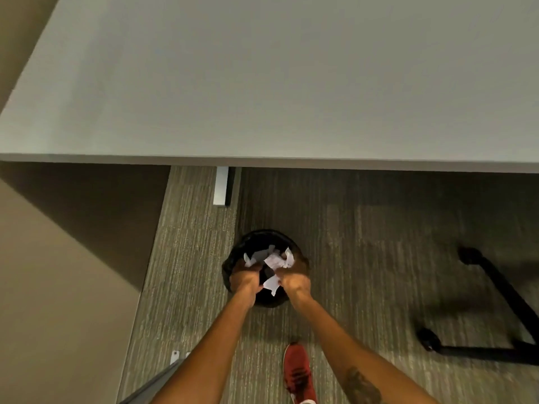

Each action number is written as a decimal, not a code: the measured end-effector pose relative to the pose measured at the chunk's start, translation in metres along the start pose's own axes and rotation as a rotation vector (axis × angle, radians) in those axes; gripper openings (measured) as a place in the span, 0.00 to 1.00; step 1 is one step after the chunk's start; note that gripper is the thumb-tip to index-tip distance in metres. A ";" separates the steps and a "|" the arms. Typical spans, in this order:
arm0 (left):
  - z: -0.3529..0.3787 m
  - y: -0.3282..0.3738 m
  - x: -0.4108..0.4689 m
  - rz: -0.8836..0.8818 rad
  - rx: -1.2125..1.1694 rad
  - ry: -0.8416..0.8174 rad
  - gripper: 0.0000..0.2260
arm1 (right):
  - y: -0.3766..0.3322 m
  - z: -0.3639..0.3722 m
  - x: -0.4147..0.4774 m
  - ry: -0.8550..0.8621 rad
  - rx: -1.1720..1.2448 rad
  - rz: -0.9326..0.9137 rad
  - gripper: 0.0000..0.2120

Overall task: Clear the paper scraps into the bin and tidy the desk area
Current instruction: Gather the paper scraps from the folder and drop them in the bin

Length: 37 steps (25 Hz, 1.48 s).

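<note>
Holding the paper scraps right over the black bin on the carpet, our left hand and right hand each have a grip clenched on a bunch. Bin's mouth sits straight below, so we'd guess just letting go does it. Table looks bare.

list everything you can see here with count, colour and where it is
desk: one, pale grey, fills the upper half
desk leg: one, light grey, on the carpet under the desk edge
carpet: one, grey-brown striped, the floor
bin: one, black, on the carpet in front of the desk
paper scraps: several, white, at the bin's mouth, in and between the hands
chair base: one, black with castors, right
wall: beige, left
shoe: one, red, bottom centre
left hand: closed on scraps over the bin
right hand: closed on scraps over the bin
</note>
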<state>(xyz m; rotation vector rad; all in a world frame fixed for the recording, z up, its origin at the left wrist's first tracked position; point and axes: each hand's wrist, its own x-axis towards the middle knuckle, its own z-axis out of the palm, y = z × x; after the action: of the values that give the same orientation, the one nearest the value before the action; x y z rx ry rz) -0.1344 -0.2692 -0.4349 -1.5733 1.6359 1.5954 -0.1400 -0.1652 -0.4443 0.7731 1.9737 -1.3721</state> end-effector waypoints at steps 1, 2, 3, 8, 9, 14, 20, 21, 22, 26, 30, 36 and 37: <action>-0.001 0.002 0.010 0.019 0.020 0.008 0.21 | 0.001 0.010 0.006 -0.005 -0.034 -0.012 0.28; -0.003 0.003 0.019 0.040 0.057 0.027 0.21 | 0.000 0.018 0.012 0.002 -0.059 -0.017 0.29; -0.005 0.005 0.027 0.060 0.096 0.043 0.20 | 0.000 0.027 0.018 0.012 -0.088 -0.017 0.29; -0.014 0.013 0.051 0.145 0.247 0.039 0.26 | -0.007 0.049 0.034 -0.103 -0.109 -0.040 0.34; -0.015 0.012 0.051 0.143 0.253 0.030 0.26 | -0.009 0.049 0.034 -0.117 -0.093 -0.020 0.36; -0.015 0.009 0.041 0.056 0.116 -0.011 0.20 | -0.012 0.039 0.025 -0.150 -0.028 0.044 0.36; -0.017 -0.009 0.011 0.147 0.318 0.011 0.18 | -0.009 0.010 -0.005 -0.165 -0.069 -0.058 0.25; -0.016 -0.011 0.005 0.170 0.426 0.040 0.19 | -0.008 0.003 -0.012 -0.187 -0.103 -0.061 0.26; -0.014 -0.012 -0.001 0.183 0.518 0.074 0.19 | -0.008 -0.004 -0.018 -0.193 -0.142 -0.066 0.27; -0.002 -0.019 -0.039 0.283 0.692 0.123 0.19 | -0.005 -0.041 -0.046 -0.159 -0.183 -0.139 0.26; 0.022 -0.030 -0.091 0.527 0.905 0.202 0.23 | 0.007 -0.095 -0.077 -0.107 -0.365 -0.318 0.25; 0.089 -0.048 -0.182 0.999 1.170 0.292 0.28 | 0.037 -0.203 -0.108 0.174 -0.671 -0.639 0.27; 0.103 -0.051 -0.198 1.052 1.199 0.290 0.28 | 0.042 -0.223 -0.111 0.219 -0.700 -0.681 0.28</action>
<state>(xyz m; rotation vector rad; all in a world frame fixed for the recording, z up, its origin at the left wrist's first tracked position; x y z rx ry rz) -0.0725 -0.0806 -0.3218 -0.2593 2.9501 0.2759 -0.0703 0.0448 -0.3232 -0.1014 2.7935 -0.7980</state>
